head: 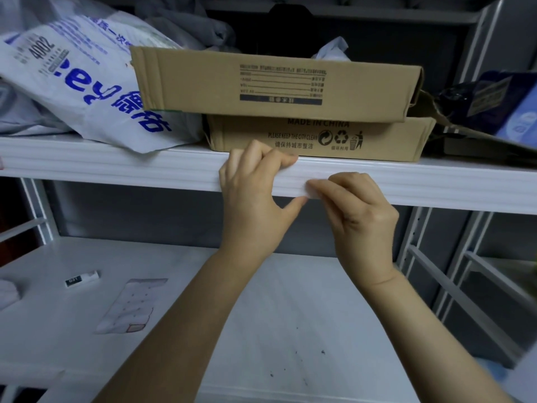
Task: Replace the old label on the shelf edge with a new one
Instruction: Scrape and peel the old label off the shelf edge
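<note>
Two hands up on the shelf edge [116, 170] here, so here's where we reckon things stand.

Our left hand [255, 199] grips the edge itself, fingers curled over the top lip and thumb tucked under the bottom. It looks like it's just steadying things. Our right hand [360, 216] is right beside it, fingers [319, 186] bent with the tips on a small white label [311, 194] that sits flat against the front of the edge. The thumb is hidden, so we can't tell if that hand is pinching a corner or just pressing the label down.

Down on the lower shelf [261, 315], well apart from the hands, there's a backing sheet [128, 306] that seems mostly used up. Near it lies a little black-and-white strip [82, 279], which could be the old label already peeled off.

If that's right, the removal is done and we're on the last bit, getting the new one stuck on and rubbed down. If the white piece is actually the old one, then nearly everything is left to do. We honestly can't read any print on it from here. The cardboard boxes [276, 82] above aren't in the way.
</note>
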